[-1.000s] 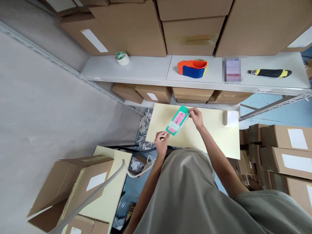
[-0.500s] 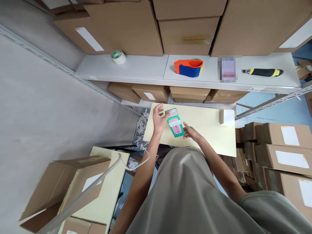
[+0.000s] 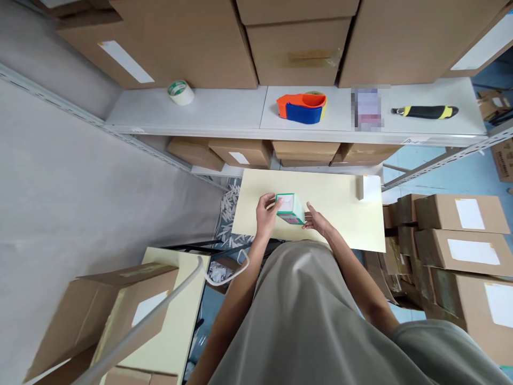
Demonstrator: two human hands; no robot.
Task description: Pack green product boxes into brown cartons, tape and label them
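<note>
A small product box [image 3: 297, 209], white with green edges and a patch of pink, is held above the pale yellow table [image 3: 336, 230]. Its white end faces up toward me. My left hand [image 3: 266, 216] grips the box at its left side, the thumb lying over the edge of the white end. On the opposite side my right hand [image 3: 317, 219] holds the lower right corner, with its fingers against the box and partly hidden by it. A small white box [image 3: 369, 188] stands at the table's right end.
On the shelf [image 3: 228, 115] ahead lie a tape roll [image 3: 181, 93], an orange-and-blue tape dispenser [image 3: 302, 108] and a yellow-black utility knife [image 3: 425, 112]. Cartons [image 3: 460, 214] are stacked at right. An open carton [image 3: 100, 315] and a white bent tube [image 3: 160, 299] are at left.
The box has tipped so that its end now faces up and its pink front is mostly turned away. My left hand has closed in around its side and come slightly lower.
</note>
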